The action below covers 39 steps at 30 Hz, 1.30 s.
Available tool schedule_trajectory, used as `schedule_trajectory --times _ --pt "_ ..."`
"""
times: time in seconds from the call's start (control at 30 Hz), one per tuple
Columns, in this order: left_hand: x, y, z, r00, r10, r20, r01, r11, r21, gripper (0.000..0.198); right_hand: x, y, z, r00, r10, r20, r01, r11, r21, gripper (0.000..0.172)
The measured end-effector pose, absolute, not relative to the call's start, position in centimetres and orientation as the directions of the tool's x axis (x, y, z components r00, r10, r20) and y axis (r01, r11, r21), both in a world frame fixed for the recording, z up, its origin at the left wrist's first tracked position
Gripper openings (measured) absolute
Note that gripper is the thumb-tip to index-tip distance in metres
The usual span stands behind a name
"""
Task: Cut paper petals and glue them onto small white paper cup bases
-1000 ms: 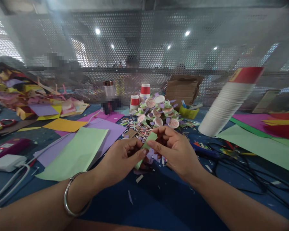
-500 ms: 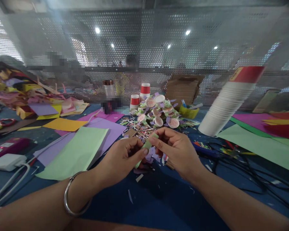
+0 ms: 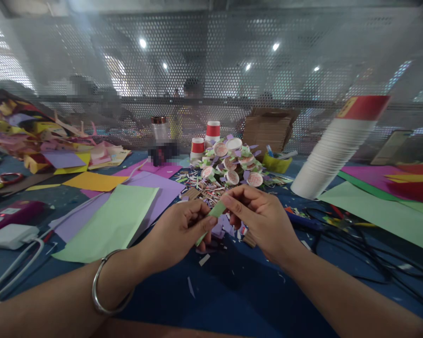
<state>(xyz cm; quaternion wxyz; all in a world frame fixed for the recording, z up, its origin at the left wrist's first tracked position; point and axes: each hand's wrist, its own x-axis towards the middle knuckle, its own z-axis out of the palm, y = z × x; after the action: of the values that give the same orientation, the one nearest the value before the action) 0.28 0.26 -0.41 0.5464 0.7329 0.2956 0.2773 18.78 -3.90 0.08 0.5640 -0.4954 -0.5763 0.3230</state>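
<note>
A narrow strip of light green paper (image 3: 217, 209) is stretched slantwise between my two hands. My left hand (image 3: 179, 227) pinches its lower part between thumb and fingers, and the strip's end pokes out below. My right hand (image 3: 259, 216) grips the upper end between thumb and forefinger. Just beyond my hands rises a heap of cut paper cup bottoms (image 3: 231, 177) with green and purple paper tabs. Purple and white paper scraps (image 3: 221, 227) lie beneath my hands.
A leaning stack of paper cups (image 3: 333, 148) stands right. Green paper sheets (image 3: 113, 223) lie left, beside a power bank (image 3: 14, 216) and white charger (image 3: 12, 236). Black cables (image 3: 359, 256) tangle at right. Behind are a yellow holder (image 3: 277, 164), cardboard (image 3: 268, 129) and a perforated screen (image 3: 211, 61).
Both hands stay nearly in place with the green paper strip still between them. The right fingers have shifted very slightly on the strip's upper end.
</note>
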Motion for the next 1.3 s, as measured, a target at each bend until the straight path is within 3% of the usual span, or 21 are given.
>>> schedule_trajectory --times 0.3,0.53,0.7,0.83,0.93,1.3 --pt "0.0 -0.3 0.4 0.632 0.771 -0.079 0.287 -0.138 0.948 0.03 18.9 -3.9 -0.1 0.146 0.92 0.362 0.232 0.324 -0.917 0.021" --pt "0.0 -0.1 -0.2 0.696 0.715 -0.064 0.212 -0.12 0.97 0.035 18.9 -3.9 -0.1 0.148 0.922 0.359 0.24 0.319 -0.917 0.021" --pt "0.3 0.8 -0.6 0.661 0.746 0.079 0.125 -0.213 0.969 0.042 19.1 -3.9 -0.1 0.134 0.927 0.35 0.245 0.311 -0.918 0.023" --pt "0.3 1.0 -0.7 0.685 0.728 0.025 0.059 -0.09 0.994 0.035 19.0 -3.8 -0.3 0.117 0.933 0.34 0.246 0.305 -0.92 0.023" --pt "0.3 0.8 -0.6 0.699 0.714 -0.023 0.086 -0.053 0.995 0.031 19.0 -3.7 -0.3 0.114 0.935 0.337 0.25 0.301 -0.92 0.023" --pt "0.0 0.9 -0.6 0.707 0.706 0.031 0.141 -0.185 0.973 0.031 18.9 -3.9 0.1 0.122 0.935 0.333 0.245 0.297 -0.923 0.025"
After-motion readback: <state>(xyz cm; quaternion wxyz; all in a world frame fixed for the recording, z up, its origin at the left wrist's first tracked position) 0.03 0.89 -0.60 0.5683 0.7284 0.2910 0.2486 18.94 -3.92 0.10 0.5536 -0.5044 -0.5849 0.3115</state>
